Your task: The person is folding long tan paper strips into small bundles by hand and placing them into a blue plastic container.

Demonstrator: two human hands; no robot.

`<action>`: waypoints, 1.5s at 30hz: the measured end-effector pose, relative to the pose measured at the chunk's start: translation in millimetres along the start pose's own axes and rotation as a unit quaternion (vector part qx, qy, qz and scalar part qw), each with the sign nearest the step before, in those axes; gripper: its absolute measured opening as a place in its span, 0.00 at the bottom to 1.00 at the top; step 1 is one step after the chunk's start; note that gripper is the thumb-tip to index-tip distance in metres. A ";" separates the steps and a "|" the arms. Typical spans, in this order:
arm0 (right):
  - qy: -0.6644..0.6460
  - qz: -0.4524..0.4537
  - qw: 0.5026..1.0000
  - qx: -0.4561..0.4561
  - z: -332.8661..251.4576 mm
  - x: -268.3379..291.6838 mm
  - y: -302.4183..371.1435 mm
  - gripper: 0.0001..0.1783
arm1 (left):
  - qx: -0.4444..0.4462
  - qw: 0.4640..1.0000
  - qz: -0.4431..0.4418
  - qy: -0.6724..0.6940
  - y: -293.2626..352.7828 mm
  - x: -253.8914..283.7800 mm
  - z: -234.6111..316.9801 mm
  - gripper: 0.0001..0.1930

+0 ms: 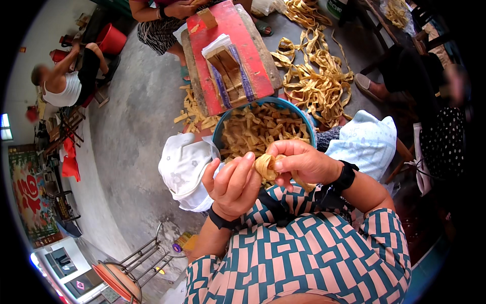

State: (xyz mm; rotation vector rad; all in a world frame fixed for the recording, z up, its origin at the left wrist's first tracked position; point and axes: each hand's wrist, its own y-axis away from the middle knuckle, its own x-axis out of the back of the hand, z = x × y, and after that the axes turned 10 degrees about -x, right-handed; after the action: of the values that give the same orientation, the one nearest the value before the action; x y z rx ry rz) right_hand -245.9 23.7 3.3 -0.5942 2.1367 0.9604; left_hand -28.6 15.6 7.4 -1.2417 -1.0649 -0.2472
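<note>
Above the basin, a tan, ribbon-like strip (265,166) is bent into a loop between my two hands. My right hand (306,163) pinches the loop with thumb and forefinger, and a tail of the strip hangs below the fingers. My left hand (232,186) meets it from the other side with curled fingers; its exact grip is partly hidden. Under both hands stands a round blue basin (310,117), filled with many short knotted tan pieces (263,126).
Beyond the basin is a red-topped bench (200,38) with a wooden holder (224,60). Long tan strips (319,76) lie heaped on the floor at right. White cloth (185,167) and pale blue cloth (367,142) cover my knees. Other people sit nearby; an orange-seated chair (119,281) stands lower left.
</note>
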 end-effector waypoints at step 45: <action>0.460 0.119 0.846 0.241 11.5 34.7 -8.2 0.15 | 0.565 0.563 0.105 0.593 24.8 -8.3 -30.8 0.05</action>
State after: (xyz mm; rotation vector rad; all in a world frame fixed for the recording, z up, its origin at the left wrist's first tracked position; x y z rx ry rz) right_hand -258.2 23.6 -32.1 -0.5969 3.2211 0.1708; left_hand -0.3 -4.7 -13.0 0.1746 0.2628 -0.1015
